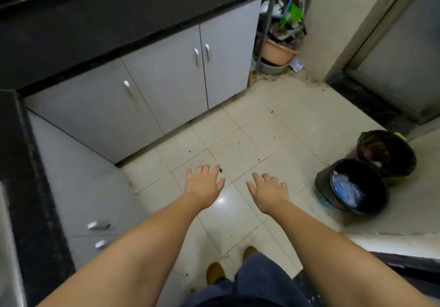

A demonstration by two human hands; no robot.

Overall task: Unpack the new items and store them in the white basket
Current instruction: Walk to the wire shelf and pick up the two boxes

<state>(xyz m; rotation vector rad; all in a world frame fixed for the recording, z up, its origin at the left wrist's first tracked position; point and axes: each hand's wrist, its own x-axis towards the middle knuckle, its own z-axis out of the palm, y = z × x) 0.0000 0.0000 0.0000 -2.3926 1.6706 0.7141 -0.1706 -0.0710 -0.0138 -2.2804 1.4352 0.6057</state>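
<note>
My left hand (204,183) and my right hand (269,190) are stretched out side by side over the tiled floor, palms down, fingers apart, holding nothing. No white basket and no packed items show in the head view. My feet in yellow-brown footwear (215,272) stand below on the tiles.
Grey cabinet doors (166,78) under a black counter (71,21) run along the left and far side. Two black bins (352,185) stand at the right. A metal rack (281,28) with a peach tub and clutter fills the far corner beside a doorway (404,64).
</note>
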